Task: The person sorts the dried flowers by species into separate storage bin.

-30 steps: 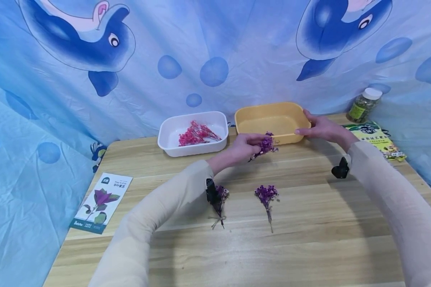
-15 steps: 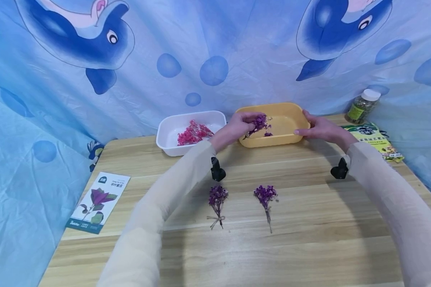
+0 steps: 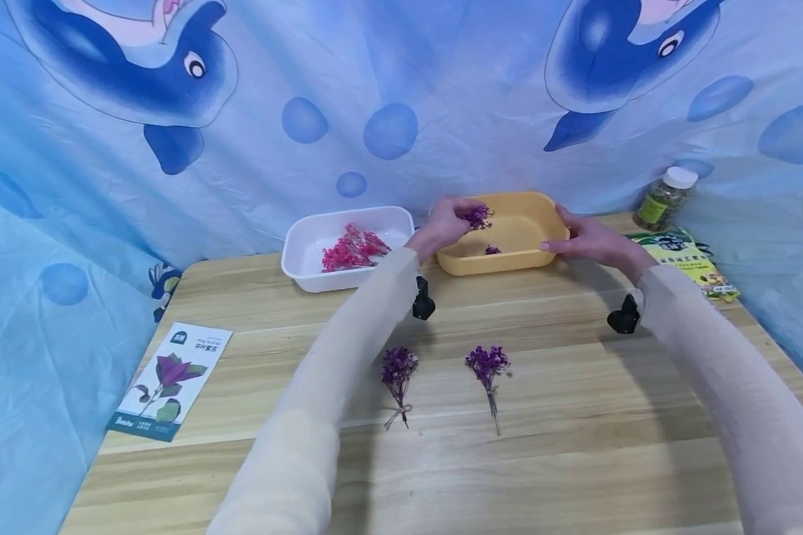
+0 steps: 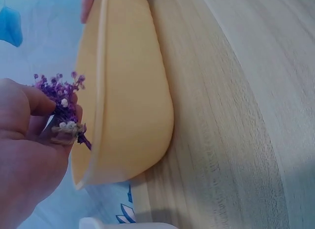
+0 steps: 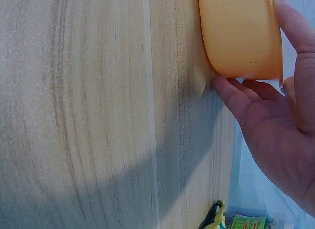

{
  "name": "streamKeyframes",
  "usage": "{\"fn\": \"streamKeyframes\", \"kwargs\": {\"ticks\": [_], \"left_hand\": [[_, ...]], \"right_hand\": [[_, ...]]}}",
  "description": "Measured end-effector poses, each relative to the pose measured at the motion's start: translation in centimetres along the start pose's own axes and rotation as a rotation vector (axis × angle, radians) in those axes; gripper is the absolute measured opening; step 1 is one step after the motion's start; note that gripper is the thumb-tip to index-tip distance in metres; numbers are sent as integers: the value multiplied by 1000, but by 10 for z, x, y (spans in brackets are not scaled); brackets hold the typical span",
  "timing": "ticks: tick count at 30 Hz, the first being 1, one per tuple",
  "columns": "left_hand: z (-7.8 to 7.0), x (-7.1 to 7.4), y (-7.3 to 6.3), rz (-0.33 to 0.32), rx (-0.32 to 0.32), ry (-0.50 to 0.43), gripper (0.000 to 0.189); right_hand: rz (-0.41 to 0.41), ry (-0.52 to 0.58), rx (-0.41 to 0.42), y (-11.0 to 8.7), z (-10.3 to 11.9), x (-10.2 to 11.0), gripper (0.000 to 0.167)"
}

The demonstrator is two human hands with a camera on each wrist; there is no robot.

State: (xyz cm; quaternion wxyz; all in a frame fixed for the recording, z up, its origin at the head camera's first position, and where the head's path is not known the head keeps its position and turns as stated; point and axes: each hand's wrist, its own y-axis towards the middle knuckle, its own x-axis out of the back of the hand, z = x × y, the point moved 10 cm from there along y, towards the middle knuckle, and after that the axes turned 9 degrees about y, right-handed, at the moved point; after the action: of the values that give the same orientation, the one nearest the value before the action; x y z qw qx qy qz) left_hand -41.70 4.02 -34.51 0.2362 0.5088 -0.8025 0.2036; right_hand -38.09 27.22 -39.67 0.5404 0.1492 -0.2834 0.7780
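Note:
My left hand (image 3: 445, 224) pinches a small bunch of purple dried flowers (image 4: 61, 98) between thumb and fingers, over the left end of a yellow plastic basin (image 3: 508, 261). Its stems point down past the basin's rim in the left wrist view. With my right hand (image 3: 592, 239) I grip the basin's right end, thumb at the rim and fingers against the end wall. A bit of purple flower (image 3: 492, 250) lies inside the basin. Nearer on the table are two purple bunches, a left one tied with twine (image 3: 398, 371) and a right one (image 3: 488, 365).
Left of the basin stands a white basin (image 3: 301, 271) with pink dried flowers (image 3: 353, 249). A printed flower card (image 3: 170, 380) lies at the table's left. At the right are a yellow packet (image 3: 685, 260) and a white-capped jar (image 3: 665, 199). A blue curtain (image 3: 348, 59) hangs behind.
My left hand has carried its purple bunch from in front of the basin, leftward and back, over the basin's left end. The right hand stays on the basin. The head view has shifted slightly.

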Motion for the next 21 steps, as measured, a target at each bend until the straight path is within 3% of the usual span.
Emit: {"fn": "streamKeyframes", "kwargs": {"ticks": [6, 10, 14, 21], "left_hand": [[8, 4, 2, -47, 5, 1, 67], [9, 1, 3, -38, -20, -58, 66], [9, -4, 3, -18, -49, -140, 58], [5, -1, -5, -52, -113, -144, 38]], "right_hand": [[8, 3, 11, 4, 3, -1, 106], [6, 2, 16, 4, 4, -1, 106], [0, 0, 12, 5, 1, -1, 106], [3, -2, 4, 3, -2, 0, 106]]}}
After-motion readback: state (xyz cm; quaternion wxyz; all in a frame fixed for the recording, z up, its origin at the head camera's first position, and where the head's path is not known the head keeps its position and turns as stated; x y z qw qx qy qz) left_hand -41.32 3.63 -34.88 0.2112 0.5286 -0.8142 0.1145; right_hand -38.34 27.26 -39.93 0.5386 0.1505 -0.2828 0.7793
